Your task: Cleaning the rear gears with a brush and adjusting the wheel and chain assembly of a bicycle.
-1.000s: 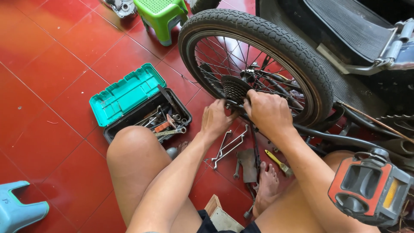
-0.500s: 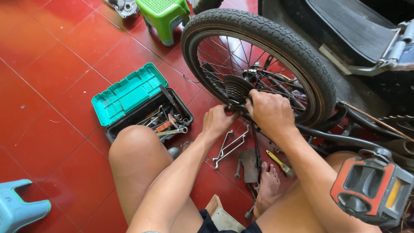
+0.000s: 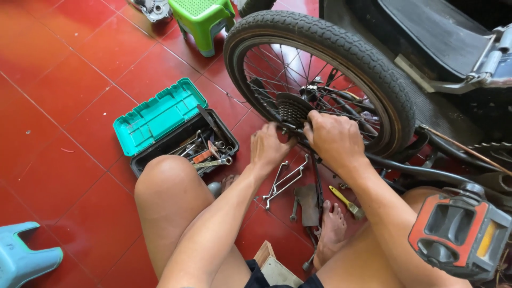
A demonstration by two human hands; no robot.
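A bicycle's rear wheel [image 3: 341,42] with a black tyre stands in front of me, its sprocket cluster [image 3: 290,111] at the hub. My left hand [image 3: 268,148] reaches up to the underside of the sprockets, fingers curled against the parts there. Just to the right, my right hand [image 3: 333,140] is closed around something at the axle, beside the frame tube [image 3: 421,169]; what it grips is hidden under the fingers. My bare knees [image 3: 168,181] and one foot [image 3: 332,229] frame the spot.
An open tool box [image 3: 160,120] with a teal lid holds several tools on the red tiled floor [image 3: 58,106]. Wrenches [image 3: 285,178] and a yellow-handled tool [image 3: 345,201] lie below the wheel. A red pedal [image 3: 458,234] sits at lower right, a green stool [image 3: 205,16] behind, a blue stool [image 3: 21,256] at left.
Both hands stay at the hub. The left hand has shifted slightly toward the sprockets, and the view has drifted a little.
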